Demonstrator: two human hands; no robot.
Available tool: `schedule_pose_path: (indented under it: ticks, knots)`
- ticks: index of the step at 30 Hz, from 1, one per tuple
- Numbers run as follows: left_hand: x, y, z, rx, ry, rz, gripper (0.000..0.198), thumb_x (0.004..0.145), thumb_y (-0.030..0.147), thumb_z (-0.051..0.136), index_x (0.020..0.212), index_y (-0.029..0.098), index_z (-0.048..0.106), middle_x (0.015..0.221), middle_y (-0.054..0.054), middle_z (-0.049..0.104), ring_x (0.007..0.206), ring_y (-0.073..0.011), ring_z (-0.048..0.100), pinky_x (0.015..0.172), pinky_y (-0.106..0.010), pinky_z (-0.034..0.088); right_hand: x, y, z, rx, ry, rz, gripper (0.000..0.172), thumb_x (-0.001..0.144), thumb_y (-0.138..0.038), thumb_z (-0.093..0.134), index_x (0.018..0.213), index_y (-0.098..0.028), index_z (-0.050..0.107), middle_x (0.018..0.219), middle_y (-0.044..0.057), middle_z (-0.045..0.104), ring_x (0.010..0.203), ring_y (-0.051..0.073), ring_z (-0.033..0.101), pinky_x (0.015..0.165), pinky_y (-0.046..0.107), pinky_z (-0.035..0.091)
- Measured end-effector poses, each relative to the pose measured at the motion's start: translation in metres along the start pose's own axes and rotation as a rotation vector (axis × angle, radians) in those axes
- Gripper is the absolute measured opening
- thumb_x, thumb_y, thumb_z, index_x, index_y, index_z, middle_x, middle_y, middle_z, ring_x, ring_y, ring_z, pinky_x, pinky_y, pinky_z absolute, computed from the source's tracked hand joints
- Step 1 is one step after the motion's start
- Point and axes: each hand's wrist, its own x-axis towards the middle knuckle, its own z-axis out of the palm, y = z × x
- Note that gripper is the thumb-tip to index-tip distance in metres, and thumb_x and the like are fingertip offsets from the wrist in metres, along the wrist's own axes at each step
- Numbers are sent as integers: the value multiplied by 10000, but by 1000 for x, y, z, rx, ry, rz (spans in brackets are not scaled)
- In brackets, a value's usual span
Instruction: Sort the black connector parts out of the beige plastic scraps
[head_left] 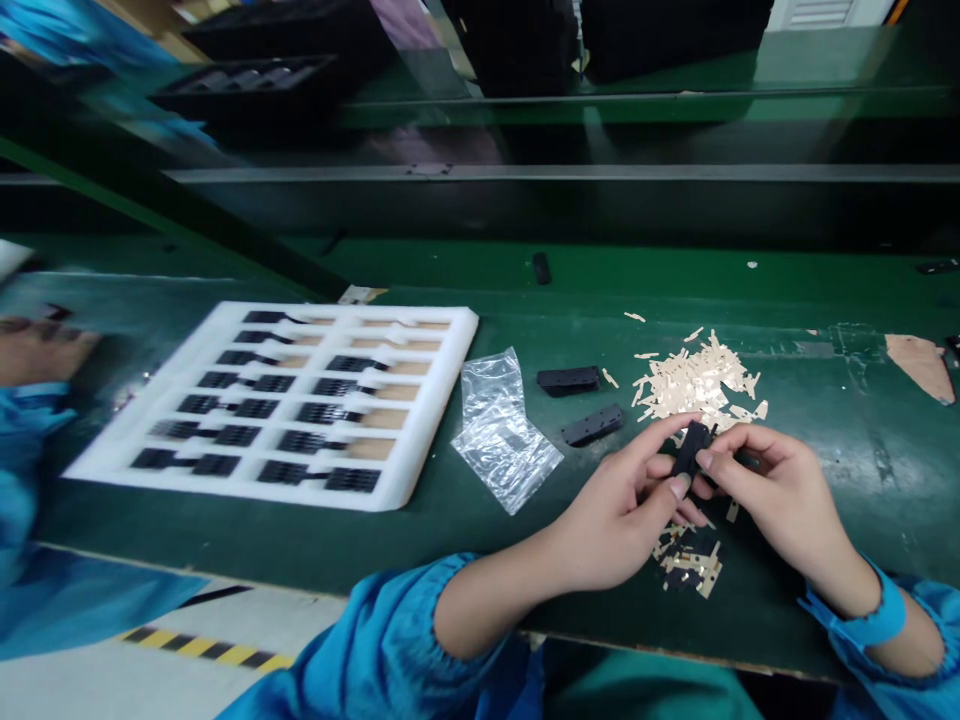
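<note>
Between my two hands is a small black plastic part (691, 449), tilted above the bench. My left hand (628, 505) grips it with thumb and fingers from the left. On its right side, the fingertips of my right hand (772, 480) are pinched against its edge. Just behind the hands spreads a heap of small flat pale metal pieces (701, 378). Below them lies a smaller pile of metal and black bits (690, 565), partly covered by my fingers. Two similar black parts, one (568, 380) behind the other (592, 425), rest left of the heap.
A white foam tray (405, 480) with black parts in its slots lies to the left. Clear plastic bags (506, 430) sit beside it. A co-worker's hand (41, 350) is at far left. A green post (225, 225) slants down behind the tray; a brown scrap (921, 367) lies right.
</note>
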Motion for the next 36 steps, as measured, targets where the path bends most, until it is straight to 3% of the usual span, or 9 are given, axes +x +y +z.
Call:
schedule_pose_path:
  ticks: [12, 18, 25, 36]
  knots:
    - [0, 2, 3, -32, 13, -4, 601, 1024, 215, 553, 1592, 233, 358, 914, -23, 695, 829, -162, 763, 792, -272, 615, -2, 0, 4, -86, 74, 12, 301, 805, -471, 770, 750, -183, 701, 657, 48, 681, 597, 181, 617, 561, 283, 484]
    - [2, 2, 2, -44, 27, -29, 592, 1027, 203, 535, 1586, 218, 343, 916, -22, 691, 820, -145, 762, 772, -237, 600, -1, 5, 4, -95, 98, -24, 280, 754, -412, 838, 759, -186, 672, 690, -3, 592, 605, 146, 570, 549, 253, 456]
    - [-2, 5, -5, -69, -72, -7, 577, 1038, 248, 557, 1574, 223, 348, 932, -7, 662, 787, -131, 757, 753, -235, 595, 3, -1, -6, -10, -64, 4, 309, 834, -461, 826, 789, -179, 708, 668, 13, 631, 576, 129, 565, 519, 223, 438]
    - [0, 6, -10, -201, -149, -33, 617, 1018, 321, 642, 1579, 247, 398, 906, -23, 701, 749, -153, 762, 727, -257, 619, 6, 1, -17, -40, -66, -28, 338, 869, -495, 801, 757, -181, 747, 676, 18, 634, 569, 119, 548, 520, 214, 447]
